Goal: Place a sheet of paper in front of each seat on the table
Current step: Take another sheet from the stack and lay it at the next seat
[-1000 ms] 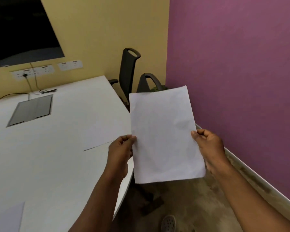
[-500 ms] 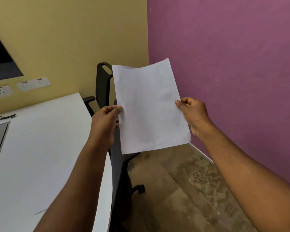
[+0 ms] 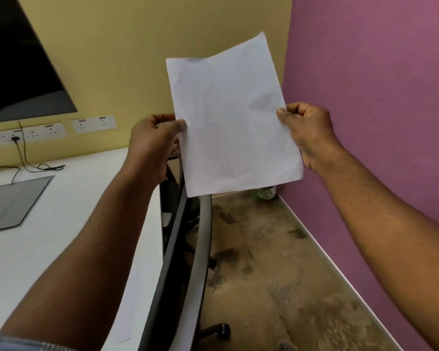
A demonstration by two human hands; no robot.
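I hold a white sheet of paper upright in the air in front of me, above a dark office chair. My left hand pinches the sheet's left edge and my right hand pinches its right edge. The white table lies to the left, under my left forearm. Another sheet lies flat on the table near its right edge, partly hidden by my arm. The chair's back stands pushed against that table edge.
A grey cable hatch is set into the tabletop at left, with a black cable running to wall sockets. A dark screen hangs on the yellow wall. The purple wall closes the right side beyond a strip of brown floor.
The view has swung back left and moved forward along the table's right side. The sheet stays held in both hands and now sits higher, in front of the room's corner.
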